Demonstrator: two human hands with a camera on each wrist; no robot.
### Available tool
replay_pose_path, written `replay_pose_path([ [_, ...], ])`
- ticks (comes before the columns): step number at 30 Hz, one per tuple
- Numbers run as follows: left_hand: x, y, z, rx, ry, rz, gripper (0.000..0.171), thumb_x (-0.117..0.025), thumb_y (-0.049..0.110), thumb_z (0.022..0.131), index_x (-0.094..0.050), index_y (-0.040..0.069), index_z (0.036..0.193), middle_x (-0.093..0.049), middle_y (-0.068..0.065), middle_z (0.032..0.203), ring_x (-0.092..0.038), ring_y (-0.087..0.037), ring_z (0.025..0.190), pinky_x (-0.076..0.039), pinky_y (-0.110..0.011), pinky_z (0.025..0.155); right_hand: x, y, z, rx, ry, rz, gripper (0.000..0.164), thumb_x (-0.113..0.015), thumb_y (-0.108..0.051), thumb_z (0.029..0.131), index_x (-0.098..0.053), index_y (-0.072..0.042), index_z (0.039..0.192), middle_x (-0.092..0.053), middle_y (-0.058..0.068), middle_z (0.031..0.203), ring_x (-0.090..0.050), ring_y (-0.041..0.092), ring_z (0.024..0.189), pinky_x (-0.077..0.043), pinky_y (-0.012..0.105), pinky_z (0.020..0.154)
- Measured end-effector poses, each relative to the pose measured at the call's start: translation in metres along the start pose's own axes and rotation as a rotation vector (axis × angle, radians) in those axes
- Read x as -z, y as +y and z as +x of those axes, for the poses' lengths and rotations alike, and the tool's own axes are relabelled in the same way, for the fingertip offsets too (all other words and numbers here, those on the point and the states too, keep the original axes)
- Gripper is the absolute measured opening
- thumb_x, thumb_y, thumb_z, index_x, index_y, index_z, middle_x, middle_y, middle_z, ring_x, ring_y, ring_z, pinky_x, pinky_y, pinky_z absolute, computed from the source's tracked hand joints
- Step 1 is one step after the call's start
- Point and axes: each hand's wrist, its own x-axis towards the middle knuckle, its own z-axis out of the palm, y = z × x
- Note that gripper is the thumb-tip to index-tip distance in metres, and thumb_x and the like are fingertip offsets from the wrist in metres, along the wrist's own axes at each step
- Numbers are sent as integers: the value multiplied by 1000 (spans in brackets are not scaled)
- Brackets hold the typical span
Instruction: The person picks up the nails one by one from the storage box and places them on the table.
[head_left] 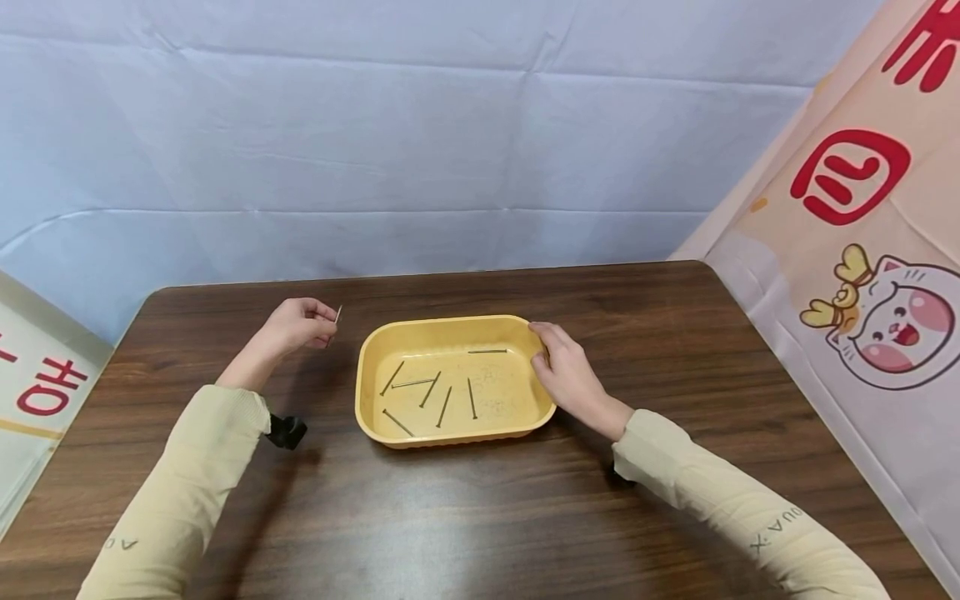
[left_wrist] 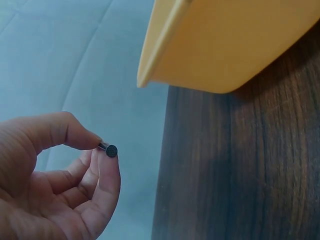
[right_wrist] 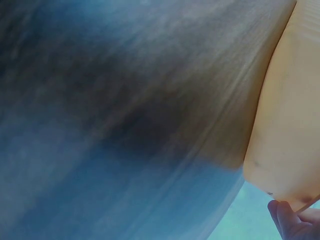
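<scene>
The left hand point(head_left: 300, 325) is pinching a nail point(left_wrist: 111, 150) — thumb against finger, shaft tilting — left of the yellow tray point(head_left: 457, 437), apart; the right hand point(head_left: 572, 372) is gripping the tray's right end.

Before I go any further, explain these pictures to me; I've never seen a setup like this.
There is no machine here: a person works with two bare hands. The widest picture comes from a camera on the head, looking forward and down; the other two come from cameras on the left and right wrists.

On the dark wood-grain table stands a yellow plastic tray with seven loose nails in it. The left hand, beside the tray, pinches one more nail; the left wrist picture shows its round, flat head. The right hand holds the tray's right end by the rim.
</scene>
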Motion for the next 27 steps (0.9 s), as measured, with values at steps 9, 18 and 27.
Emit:
replay_pose_path([
  [9, 4, -7, 3, 34, 6, -7, 35, -52, 8, 85, -48, -14, 112, -58, -12, 87, -57, -9, 68, -51, -34, 75, 0, 0, 0, -14, -11, 5, 41, -47, 0, 86, -47, 4, 127, -47, 18, 127, -49, 29, 114, -45, 39, 86],
  [18, 4, -15, 5, 62, -2, -8, 36, -52, 9, 85, -48, -14, 112, -57, -11, 86, -59, -14, 71, -50, -38, 79, 0, 0, 1, -10, -11, 5, 41, -47, 0, 86, -47, 4, 127, -48, 18, 127, -49, 29, 114, -45, 39, 87],
  [27, 3, -24, 7, 96, 2, 26, 28, -51, 7, 84, -52, -12, 104, -57, -8, 78, -57, -9, 64, -52, -35, 73, 0, -1, 1, -24, -16, 6, 41, -47, 0, 86, -47, 4, 126, -48, 17, 127, -48, 28, 115, -44, 39, 89],
])
